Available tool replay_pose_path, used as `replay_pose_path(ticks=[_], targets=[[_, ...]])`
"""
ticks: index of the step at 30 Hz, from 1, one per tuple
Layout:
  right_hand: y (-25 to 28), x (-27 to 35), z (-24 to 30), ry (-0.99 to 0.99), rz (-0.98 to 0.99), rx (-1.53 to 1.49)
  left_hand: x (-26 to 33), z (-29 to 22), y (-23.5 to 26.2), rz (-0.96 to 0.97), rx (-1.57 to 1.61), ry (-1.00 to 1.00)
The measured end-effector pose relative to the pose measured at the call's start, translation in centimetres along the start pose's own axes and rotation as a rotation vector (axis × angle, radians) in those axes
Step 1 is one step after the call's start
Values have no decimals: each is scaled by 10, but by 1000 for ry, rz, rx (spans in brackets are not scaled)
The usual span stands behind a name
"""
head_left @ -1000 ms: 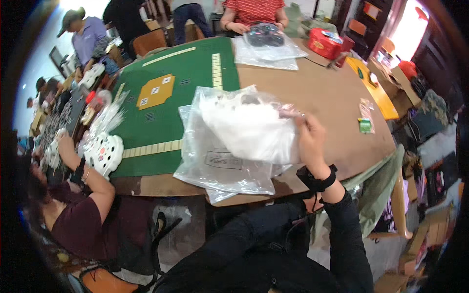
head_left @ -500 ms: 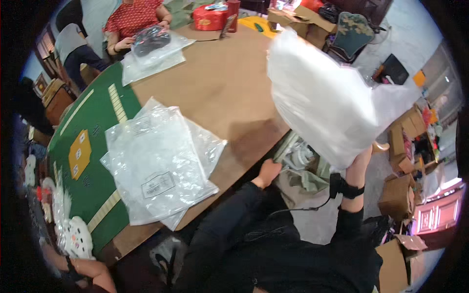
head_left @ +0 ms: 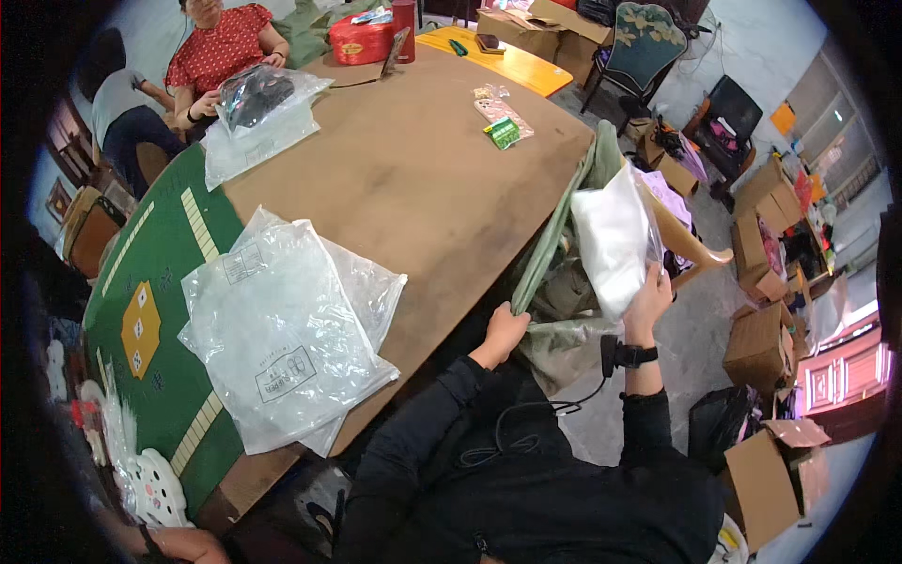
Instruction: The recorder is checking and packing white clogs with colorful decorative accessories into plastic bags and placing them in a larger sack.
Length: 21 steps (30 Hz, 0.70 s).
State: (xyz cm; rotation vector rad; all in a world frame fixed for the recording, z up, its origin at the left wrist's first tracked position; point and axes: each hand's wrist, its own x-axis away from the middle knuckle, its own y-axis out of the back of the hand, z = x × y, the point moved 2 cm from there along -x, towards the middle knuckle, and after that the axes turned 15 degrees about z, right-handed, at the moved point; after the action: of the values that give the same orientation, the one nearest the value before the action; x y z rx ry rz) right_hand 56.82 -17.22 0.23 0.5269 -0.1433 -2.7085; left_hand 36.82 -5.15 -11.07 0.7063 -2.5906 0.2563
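My right hand (head_left: 646,299) grips the lower end of a clear plastic bag with a white item inside (head_left: 613,235), held upright over the mouth of a large olive-green sack (head_left: 562,282) that hangs beside the table. The sack's edge is pinched in my left hand (head_left: 505,331), which holds it apart near the table's rim. A black watch sits on my right wrist. Left of my hands, a pile of empty clear plastic bags (head_left: 282,329) lies on the brown table (head_left: 423,179).
A person in a red top (head_left: 221,52) at the far end handles a clear bag with dark contents (head_left: 258,94). A green game mat (head_left: 155,310) covers the table's left part. Small packets (head_left: 498,117) and a red tin (head_left: 362,39) lie far off. Cardboard boxes (head_left: 756,343) crowd the floor at right.
The white-filled bag has come from the table, swung up to the right, and now stands lowered at the green sack's mouth. My left hand has taken hold of the sack's edge.
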Motion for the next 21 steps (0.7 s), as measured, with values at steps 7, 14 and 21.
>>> replay_pose_path(ticks=[7,14,21], targets=[[-10,-28,-54,3,-194,48,10,-10,-4,6,25,-7],[-21,-40,-98,-123,264,817,7,-13,1,-73,137,-83],[-8,-9,-123,-724,898,1253,11,-15,-4,-34,143,-46]])
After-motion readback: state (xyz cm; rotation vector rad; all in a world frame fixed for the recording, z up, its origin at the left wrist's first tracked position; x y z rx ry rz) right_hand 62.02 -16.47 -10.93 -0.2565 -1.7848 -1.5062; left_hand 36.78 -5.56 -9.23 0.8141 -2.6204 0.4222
